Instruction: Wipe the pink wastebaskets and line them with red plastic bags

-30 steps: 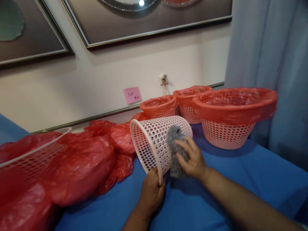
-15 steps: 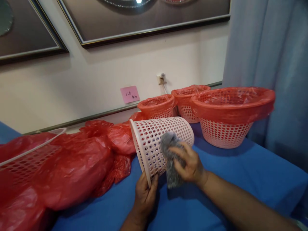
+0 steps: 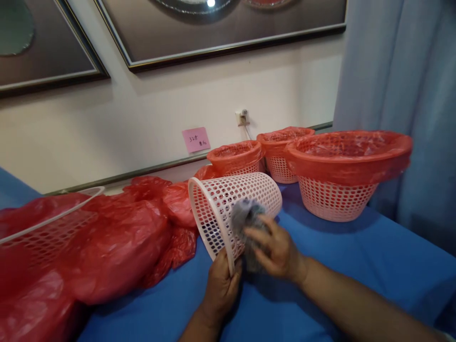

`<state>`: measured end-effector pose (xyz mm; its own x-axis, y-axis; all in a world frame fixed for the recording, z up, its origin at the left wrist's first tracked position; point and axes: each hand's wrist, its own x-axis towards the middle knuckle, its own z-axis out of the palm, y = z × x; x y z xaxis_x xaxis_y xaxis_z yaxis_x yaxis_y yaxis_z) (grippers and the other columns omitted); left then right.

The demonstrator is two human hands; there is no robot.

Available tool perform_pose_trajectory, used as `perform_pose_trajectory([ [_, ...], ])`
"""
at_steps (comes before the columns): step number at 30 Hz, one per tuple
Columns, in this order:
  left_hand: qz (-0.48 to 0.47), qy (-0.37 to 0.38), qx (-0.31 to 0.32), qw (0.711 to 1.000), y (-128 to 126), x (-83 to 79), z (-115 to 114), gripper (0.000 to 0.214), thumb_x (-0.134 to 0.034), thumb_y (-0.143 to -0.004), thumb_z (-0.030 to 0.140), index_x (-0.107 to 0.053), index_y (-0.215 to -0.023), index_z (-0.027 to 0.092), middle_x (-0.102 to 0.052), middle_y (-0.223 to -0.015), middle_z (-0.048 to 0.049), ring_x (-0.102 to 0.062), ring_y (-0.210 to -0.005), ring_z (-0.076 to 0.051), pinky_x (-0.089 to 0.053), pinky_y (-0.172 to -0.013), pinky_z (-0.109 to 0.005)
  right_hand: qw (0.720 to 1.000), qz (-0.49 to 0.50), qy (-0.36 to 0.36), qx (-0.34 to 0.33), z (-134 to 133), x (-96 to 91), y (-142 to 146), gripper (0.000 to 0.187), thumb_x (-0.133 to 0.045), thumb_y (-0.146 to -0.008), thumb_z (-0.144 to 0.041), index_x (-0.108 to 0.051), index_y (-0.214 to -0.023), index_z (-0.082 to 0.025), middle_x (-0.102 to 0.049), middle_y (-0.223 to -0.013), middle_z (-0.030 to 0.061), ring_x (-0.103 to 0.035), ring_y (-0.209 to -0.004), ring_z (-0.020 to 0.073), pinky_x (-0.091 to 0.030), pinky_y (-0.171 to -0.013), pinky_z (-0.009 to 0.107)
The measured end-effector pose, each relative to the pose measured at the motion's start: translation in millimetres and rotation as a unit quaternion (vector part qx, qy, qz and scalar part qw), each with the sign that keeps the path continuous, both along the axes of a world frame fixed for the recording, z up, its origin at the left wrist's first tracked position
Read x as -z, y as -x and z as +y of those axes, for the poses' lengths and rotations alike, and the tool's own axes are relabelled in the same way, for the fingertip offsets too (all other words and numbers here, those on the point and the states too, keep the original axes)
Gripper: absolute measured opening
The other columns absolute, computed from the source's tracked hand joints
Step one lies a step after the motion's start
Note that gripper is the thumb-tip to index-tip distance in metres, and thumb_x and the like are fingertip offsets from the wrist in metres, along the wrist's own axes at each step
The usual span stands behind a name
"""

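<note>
A pale pink perforated plastic basket lies on its side on the blue table, its mouth turned to the left. My left hand is closed on the lower part of its rim. My right hand is closed on a grey fuzzy cloth and presses it against the basket's outer wall, near the rim.
A heap of red plastic bags lies to the left, over another pale basket. Three baskets lined with red bags stand behind: a large one at right, two smaller ones by the wall. A grey curtain hangs at right.
My right hand has slid the grey cloth leftward along the basket's wall, toward the rim. My left hand keeps hold of the rim; the basket has shifted only slightly.
</note>
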<state>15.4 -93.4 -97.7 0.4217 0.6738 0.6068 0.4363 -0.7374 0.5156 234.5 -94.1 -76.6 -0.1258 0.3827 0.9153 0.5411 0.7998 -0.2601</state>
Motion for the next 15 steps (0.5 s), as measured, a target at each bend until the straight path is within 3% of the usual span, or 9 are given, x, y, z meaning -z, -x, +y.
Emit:
perform_pose_trajectory([
  [2, -0.003, -0.006, 0.015, 1.0, 1.0, -0.2, -0.5, 0.04, -0.05, -0.102, 0.039, -0.064, -0.135, 0.02, -0.072, -0.123, -0.0144, -0.072, -0.106, -0.029, -0.061, -0.096, -0.045, 0.994, -0.061, -0.063, -0.063, -15.5, -3.0, 13.4, 0.056, -0.056, -0.09, -0.019, -0.055, -0.145, -0.027, -0.054, -0.138, 0.0127, -0.066, -0.111, 0.0234, -0.061, -0.091, 0.038],
  [4, 0.005, 0.003, 0.017, 1.0, 0.8, -2.0, -1.5, 0.041, -0.049, -0.102, 0.039, -0.064, -0.135, 0.019, -0.071, -0.125, -0.015, -0.071, -0.106, -0.029, -0.061, -0.097, -0.046, 0.995, -0.056, -0.06, -0.052, -14.4, -2.8, 13.0, 0.059, -0.054, -0.09, -0.017, -0.051, -0.149, -0.028, -0.054, -0.137, 0.0126, -0.066, -0.112, 0.0242, -0.062, -0.091, 0.039],
  [7, 0.028, 0.03, -0.005, 0.999, -2.3, -5.8, -2.8, 0.039, -0.046, -0.104, 0.032, -0.063, -0.138, 0.021, -0.067, -0.136, -0.0146, -0.063, -0.127, -0.03, -0.052, -0.111, -0.049, 0.994, 0.06, 0.056, 0.074, 14.5, 3.6, -10.6, 0.055, -0.052, -0.092, -0.02, -0.053, -0.147, -0.028, -0.055, -0.137, 0.0132, -0.062, -0.123, 0.0281, -0.057, -0.101, 0.048],
  [10, 0.034, 0.041, -0.013, 0.999, -5.9, -8.1, -3.3, 0.039, -0.048, -0.103, 0.029, -0.061, -0.14, 0.021, -0.068, -0.135, -0.0139, -0.063, -0.129, -0.029, -0.053, -0.111, -0.047, 0.938, 0.223, 0.188, 0.19, 54.9, 15.0, -43.9, 0.046, -0.052, -0.094, -0.033, -0.061, -0.137, -0.023, -0.06, -0.127, 0.0145, -0.063, -0.12, 0.031, -0.051, -0.107, 0.057],
  [12, 0.038, 0.034, -0.01, 0.999, -7.2, -8.5, -2.8, 0.04, -0.05, -0.102, 0.028, -0.061, -0.14, 0.021, -0.069, -0.133, -0.0134, -0.066, -0.125, -0.029, -0.055, -0.108, -0.045, 0.911, 0.267, 0.237, 0.207, 73.7, 22.5, -57.5, 0.054, -0.058, -0.09, -0.043, -0.058, -0.14, -0.021, -0.061, -0.127, 0.0158, -0.063, -0.12, 0.0331, -0.05, -0.107, 0.059],
  [15, 0.05, 0.015, -0.012, 0.999, -7.3, -8.8, -1.3, 0.041, -0.052, -0.1, 0.026, -0.062, -0.14, 0.023, -0.069, -0.133, -0.0128, -0.067, -0.123, -0.029, -0.055, -0.108, -0.044, 0.912, 0.26, 0.245, 0.2, 76.0, 27.5, -53.2, 0.08, -0.069, -0.082, -0.042, -0.041, -0.153, -0.021, -0.057, -0.137, 0.0183, -0.062, -0.124, 0.0348, -0.052, -0.106, 0.058],
])
